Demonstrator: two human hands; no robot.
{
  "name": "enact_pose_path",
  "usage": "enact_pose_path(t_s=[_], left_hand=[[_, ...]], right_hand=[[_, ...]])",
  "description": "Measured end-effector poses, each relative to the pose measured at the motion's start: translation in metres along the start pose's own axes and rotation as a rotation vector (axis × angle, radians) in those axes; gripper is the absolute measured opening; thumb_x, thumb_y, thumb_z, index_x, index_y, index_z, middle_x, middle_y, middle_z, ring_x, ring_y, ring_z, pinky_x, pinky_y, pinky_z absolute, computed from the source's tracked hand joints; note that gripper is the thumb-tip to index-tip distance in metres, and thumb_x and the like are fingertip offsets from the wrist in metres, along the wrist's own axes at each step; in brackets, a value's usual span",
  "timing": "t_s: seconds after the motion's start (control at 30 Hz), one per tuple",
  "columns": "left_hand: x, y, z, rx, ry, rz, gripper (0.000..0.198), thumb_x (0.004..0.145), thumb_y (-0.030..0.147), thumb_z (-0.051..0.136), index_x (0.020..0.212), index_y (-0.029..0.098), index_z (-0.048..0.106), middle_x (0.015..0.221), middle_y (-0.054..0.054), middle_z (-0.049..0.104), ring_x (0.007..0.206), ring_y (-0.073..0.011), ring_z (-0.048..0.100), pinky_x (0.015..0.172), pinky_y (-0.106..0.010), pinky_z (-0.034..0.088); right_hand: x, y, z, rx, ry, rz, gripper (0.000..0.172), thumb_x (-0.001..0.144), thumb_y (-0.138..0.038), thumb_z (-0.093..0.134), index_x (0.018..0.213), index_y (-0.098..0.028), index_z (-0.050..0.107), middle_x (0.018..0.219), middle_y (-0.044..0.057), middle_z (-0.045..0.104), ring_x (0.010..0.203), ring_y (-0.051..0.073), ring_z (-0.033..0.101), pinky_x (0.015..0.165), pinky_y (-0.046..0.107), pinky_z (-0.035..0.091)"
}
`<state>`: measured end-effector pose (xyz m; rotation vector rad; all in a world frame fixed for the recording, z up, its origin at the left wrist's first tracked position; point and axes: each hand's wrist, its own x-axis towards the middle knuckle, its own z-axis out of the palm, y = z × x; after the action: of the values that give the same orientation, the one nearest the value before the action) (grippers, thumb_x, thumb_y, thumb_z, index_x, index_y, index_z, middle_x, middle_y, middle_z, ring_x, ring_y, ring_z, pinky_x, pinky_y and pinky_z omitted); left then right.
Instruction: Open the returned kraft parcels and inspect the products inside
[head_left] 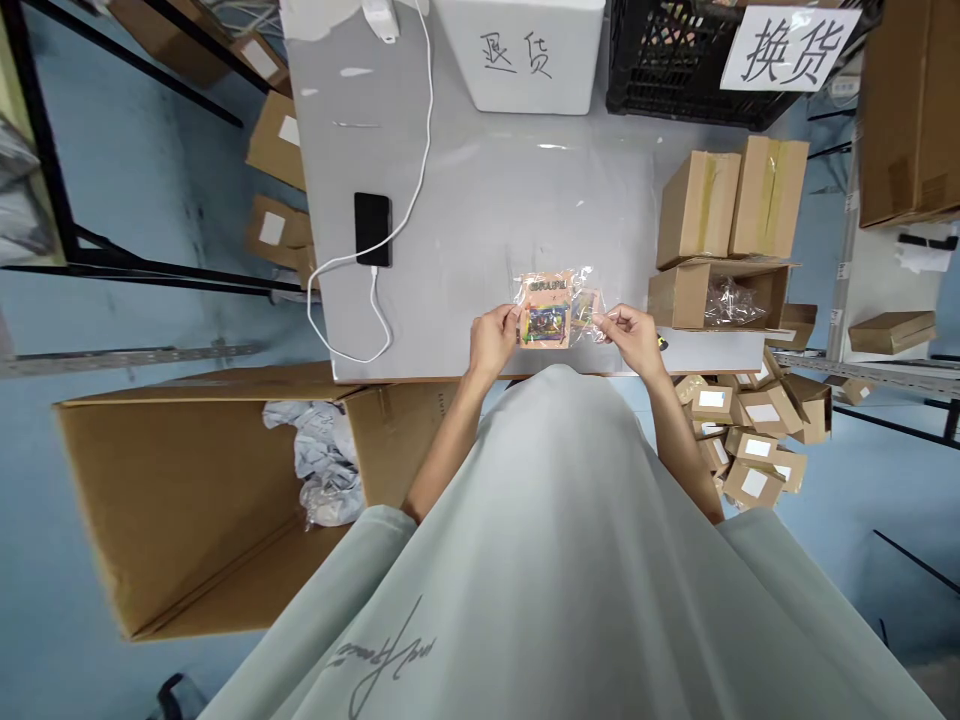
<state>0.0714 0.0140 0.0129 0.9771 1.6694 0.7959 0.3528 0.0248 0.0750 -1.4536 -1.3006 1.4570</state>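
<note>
Over the near edge of the grey table, my left hand (493,340) pinches the left side of a flat orange printed card packet (546,312) with a colourful picture on it. Clear plastic wrap surrounds the packet and shines at its edges. My right hand (628,335) grips the right end of a clear plastic bag (587,312), which overlaps the packet's right side and shows a smaller printed piece inside. Whether the two are joined cannot be made out. Beside my right hand lies a small black and yellow object (661,342), partly hidden.
A black phone (373,230) with a white cable lies left on the table (480,200). A white bin (525,60) and black crate (675,70) stand behind. Cartons (697,210) and an open box (682,298) sit right. A large open carton (202,500) is at left; small boxes (757,450) lie right.
</note>
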Motion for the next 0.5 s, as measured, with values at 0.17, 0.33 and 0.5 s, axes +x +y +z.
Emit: enact_pose_path(t_s=[0.17, 0.33, 0.5], left_hand=[[-0.002, -0.003, -0.003, 0.36, 0.081, 0.119, 0.026, 0.112, 0.041, 0.065, 0.092, 0.025, 0.072, 0.081, -0.008, 0.074, 0.097, -0.033, 0.076, 0.098, -0.04, 0.052], [0.008, -0.009, -0.009, -0.002, 0.008, 0.019, 0.045, 0.115, 0.054, 0.061, 0.082, 0.024, 0.064, 0.081, -0.008, 0.074, 0.083, -0.025, 0.07, 0.082, -0.036, 0.054], [0.01, -0.012, -0.021, -0.216, -0.181, 0.004, 0.045, 0.098, 0.064, 0.087, 0.098, 0.021, 0.075, 0.103, -0.012, 0.087, 0.097, -0.0245, 0.076, 0.081, -0.032, 0.055]], right_hand=[[0.003, 0.002, 0.008, -0.026, 0.017, 0.008, 0.073, 0.08, -0.096, 0.085, 0.076, -0.027, 0.062, 0.071, -0.001, 0.064, 0.069, 0.019, 0.065, 0.071, 0.034, 0.062], [0.006, 0.022, -0.003, -0.085, 0.033, 0.05, 0.072, 0.082, -0.096, 0.083, 0.076, -0.027, 0.062, 0.071, 0.001, 0.069, 0.072, 0.022, 0.072, 0.074, 0.036, 0.064], [0.007, 0.043, -0.008, -0.149, 0.038, 0.083, 0.071, 0.089, -0.096, 0.074, 0.083, -0.026, 0.067, 0.077, 0.005, 0.075, 0.079, 0.025, 0.078, 0.081, 0.039, 0.065]])
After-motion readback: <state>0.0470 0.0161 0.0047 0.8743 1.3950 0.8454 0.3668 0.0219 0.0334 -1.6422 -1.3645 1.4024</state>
